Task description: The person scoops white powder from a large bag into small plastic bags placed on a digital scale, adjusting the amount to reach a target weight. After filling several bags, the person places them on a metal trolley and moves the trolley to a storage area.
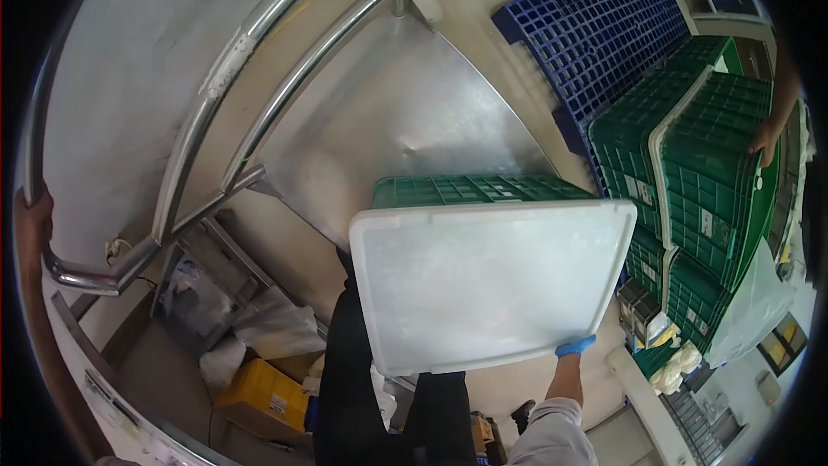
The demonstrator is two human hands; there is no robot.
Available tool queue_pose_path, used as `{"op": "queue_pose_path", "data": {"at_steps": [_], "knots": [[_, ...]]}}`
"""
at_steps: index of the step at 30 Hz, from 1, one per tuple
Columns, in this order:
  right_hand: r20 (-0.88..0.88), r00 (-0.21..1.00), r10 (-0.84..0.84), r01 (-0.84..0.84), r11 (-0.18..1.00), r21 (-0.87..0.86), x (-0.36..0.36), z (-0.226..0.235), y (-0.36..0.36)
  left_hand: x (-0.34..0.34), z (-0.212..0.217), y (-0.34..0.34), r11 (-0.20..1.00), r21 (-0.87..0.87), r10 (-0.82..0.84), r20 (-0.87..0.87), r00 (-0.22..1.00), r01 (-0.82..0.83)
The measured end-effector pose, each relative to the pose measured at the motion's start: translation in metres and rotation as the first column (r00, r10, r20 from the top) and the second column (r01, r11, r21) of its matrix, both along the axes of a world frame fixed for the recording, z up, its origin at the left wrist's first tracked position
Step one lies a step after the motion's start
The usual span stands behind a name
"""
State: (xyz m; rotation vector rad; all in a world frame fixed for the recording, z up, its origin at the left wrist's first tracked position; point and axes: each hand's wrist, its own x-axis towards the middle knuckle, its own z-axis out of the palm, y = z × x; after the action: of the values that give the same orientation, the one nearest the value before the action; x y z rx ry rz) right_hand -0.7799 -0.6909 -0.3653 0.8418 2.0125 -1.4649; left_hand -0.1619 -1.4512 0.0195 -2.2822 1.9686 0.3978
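Note:
A green plastic crate (pixel 483 191) with a white lid (pixel 496 285) is in front of my legs, by the near edge of a flat metal trolley platform (pixel 405 112). My right hand (pixel 576 346), in a blue glove, grips the near right corner of the lid; part of its fingers is hidden. At the far left, my left hand (pixel 34 220) is closed around the trolley's tubular metal handrail (pixel 36 121). Whether the crate rests fully on the platform cannot be seen.
Stacked green crates (pixel 707 164) stand at the right, with another person's hand (pixel 763 140) on one. Beyond them lies a blue plastic pallet (pixel 595 34). A yellow bin (pixel 263 397) and clear plastic sheeting (pixel 276 324) are at lower left.

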Motion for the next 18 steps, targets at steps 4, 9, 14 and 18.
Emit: {"op": "queue_pose_path", "data": {"at_steps": [4,9,14,18], "knots": [[0.032,0.999,0.009,-0.016,0.979,0.203,-0.020,-0.008,-0.024,0.117,-0.024,-0.027,0.998,-0.067,0.003,0.016,1.000,-0.002],[0.045,0.998,0.043,-0.046,0.995,0.086,-0.044,-0.005,-0.110,0.063,-0.028,-0.013,0.986,-0.165,-0.013,-0.045,0.999,0.006],[0.077,0.969,0.233,-0.231,0.972,-0.037,-0.099,-0.006,-0.228,0.028,-0.027,-0.012,0.990,-0.139,-0.010,-0.058,0.998,0.002],[0.068,0.883,0.463,-0.453,0.883,-0.124,-0.129,-0.007,-0.349,0.028,-0.016,-0.009,0.983,-0.179,0.023,-0.071,0.997,-0.035]]}}
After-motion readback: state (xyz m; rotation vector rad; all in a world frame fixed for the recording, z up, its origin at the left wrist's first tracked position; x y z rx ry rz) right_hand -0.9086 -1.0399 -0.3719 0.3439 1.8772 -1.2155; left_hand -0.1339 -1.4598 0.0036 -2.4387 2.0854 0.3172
